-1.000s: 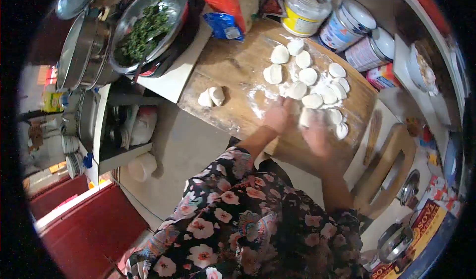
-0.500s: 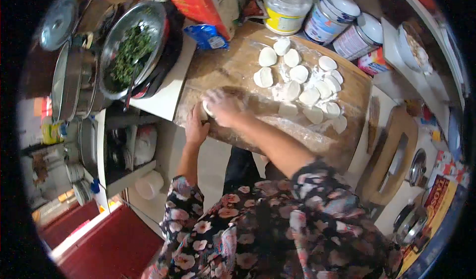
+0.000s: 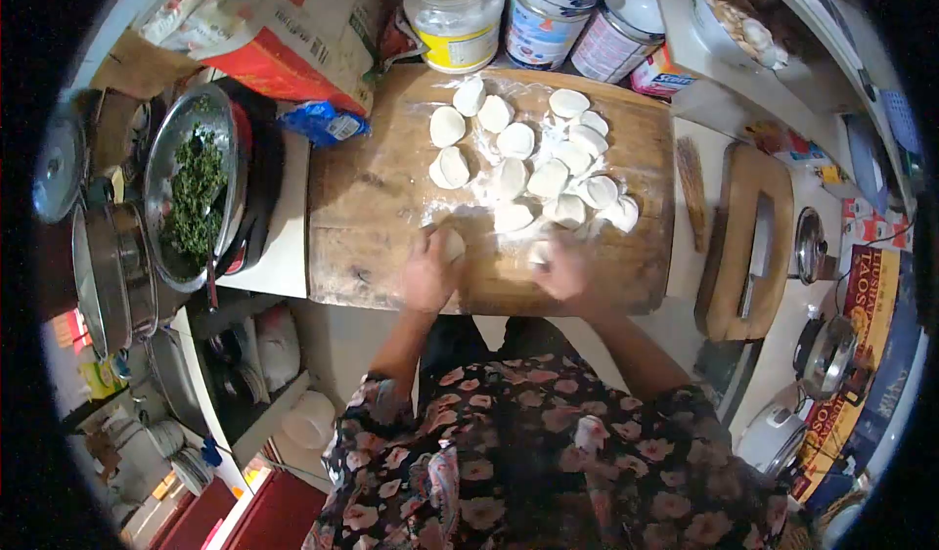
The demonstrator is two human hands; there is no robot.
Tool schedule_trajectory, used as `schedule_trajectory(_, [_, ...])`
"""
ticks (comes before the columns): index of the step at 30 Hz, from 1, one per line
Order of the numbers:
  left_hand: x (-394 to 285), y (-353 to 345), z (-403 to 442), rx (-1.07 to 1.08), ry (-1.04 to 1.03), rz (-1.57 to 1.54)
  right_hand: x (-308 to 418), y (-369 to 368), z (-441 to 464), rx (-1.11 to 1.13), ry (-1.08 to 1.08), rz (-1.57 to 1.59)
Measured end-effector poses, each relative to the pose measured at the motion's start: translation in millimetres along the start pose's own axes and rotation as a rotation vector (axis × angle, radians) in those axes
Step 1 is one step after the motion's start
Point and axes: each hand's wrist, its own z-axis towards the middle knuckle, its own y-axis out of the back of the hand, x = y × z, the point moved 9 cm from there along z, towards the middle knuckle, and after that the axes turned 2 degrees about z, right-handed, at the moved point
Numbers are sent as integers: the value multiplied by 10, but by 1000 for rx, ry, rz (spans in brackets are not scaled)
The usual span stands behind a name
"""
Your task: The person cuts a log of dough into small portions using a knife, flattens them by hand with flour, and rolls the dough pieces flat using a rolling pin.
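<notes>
Dough pieces point(image 3: 453, 247) are toward the near edge of the wooden board point(image 3: 342, 227), our left hand point(image 3: 430, 271) curled closely round one, while our right hand point(image 3: 567, 272), farther right along that board, is too blurred for us to tell whether it grips the other. We judge that a light, even touch serves best here, so neither piece is squashed lopsided. The left piece, partly hidden, points no clear way, though its long axis seems to run from the wooden board's near edge toward its far edge.
</notes>
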Motion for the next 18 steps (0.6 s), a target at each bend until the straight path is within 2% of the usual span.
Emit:
schedule_trajectory(1, [-31, -86, 132, 4, -16, 2, -142, 100, -32, -13, -9, 2])
schedule_trajectory(4, [-343, -332, 461, 44, -246, 267, -331, 337, -75, -76, -38, -136])
schedule_trajectory(5, [-406, -362, 502, 49, -267, 268, -372, 302, -69, -15, -83, -174])
schedule_trajectory(7, [-455, -570, 553, 221, -301, 308, -493, 161, 27, 32, -136, -204])
schedule_trajectory(9, [-400, -598, 538, 234, -365, 278, -598, 176, 176, -359, -118, -176])
schedule_trajectory(12, [-163, -506, 609, 95, -408, 274, -523, 130, 574, -413, -241, -195])
schedule_trajectory(13, [-221, -456, 645, 105, -418, 276, -460, 209, 615, -415, -255, -191])
schedule_trajectory(15, [-197, -389, 742, 139, -285, 341, -252, 164, 746, -184, -57, -3])
schedule_trajectory(16, [-197, -373, 739, 114, -273, 324, -170, 142, 696, -170, 63, 126])
schedule_trajectory(18, [-267, -295, 688, 77, -222, 316, -232, 281, 648, -245, 146, 176])
